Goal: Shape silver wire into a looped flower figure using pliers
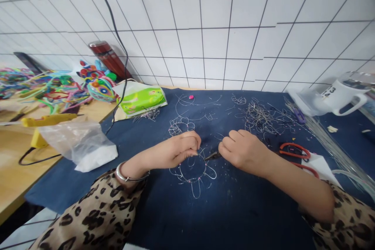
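Observation:
A thin silver wire flower shape (195, 172) with looped petals and tiny pink beads lies on the dark blue cloth (205, 215). My left hand (175, 149) is closed in a pinch on the top of that wire shape. My right hand (241, 150) is closed around a small dark tool, likely pliers (213, 156), whose tip points at the wire by my left fingers. Both sleeves are leopard print, and a silver bangle (125, 175) sits on my left wrist.
Loose wire scraps (260, 117) and another wire flower (179, 125) lie behind my hands. Red-handled scissors (295, 152) sit at the right, a white mug (341, 95) further back. A green tissue pack (142, 99), plastic bag (80, 140), yellow glue gun (43, 122) and colourful craft pieces (58, 86) crowd the left.

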Tool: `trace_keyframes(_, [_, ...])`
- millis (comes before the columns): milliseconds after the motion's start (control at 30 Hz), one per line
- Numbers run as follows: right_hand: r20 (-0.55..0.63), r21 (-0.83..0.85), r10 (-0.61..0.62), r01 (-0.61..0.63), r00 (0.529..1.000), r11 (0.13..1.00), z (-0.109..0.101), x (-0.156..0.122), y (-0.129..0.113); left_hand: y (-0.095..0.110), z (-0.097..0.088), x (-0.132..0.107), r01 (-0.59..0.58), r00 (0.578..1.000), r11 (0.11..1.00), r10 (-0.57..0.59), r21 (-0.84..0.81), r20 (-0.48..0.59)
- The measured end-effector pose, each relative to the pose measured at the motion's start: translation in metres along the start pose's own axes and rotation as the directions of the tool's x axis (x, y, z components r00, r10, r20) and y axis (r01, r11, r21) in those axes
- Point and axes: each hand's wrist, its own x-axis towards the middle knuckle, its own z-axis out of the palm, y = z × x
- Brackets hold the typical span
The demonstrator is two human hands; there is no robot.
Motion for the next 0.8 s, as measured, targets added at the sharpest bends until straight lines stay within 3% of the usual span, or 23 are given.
trace_keyframes(333, [-0.037, -0.035, 0.116, -0.117, 0.993, 0.993, 0.009, 0.001, -0.011, -0.008, -0.002, 0.001, -0.012, 0.998, 1.0, 0.011, -0.017, -0.067])
trace_keyframes(800, [0.026, -0.014, 0.185, -0.184, 0.982, 0.983, 0.005, 0.002, -0.009, -0.01, 0.004, 0.001, -0.074, 0.993, 0.994, 0.067, -0.082, -0.093])
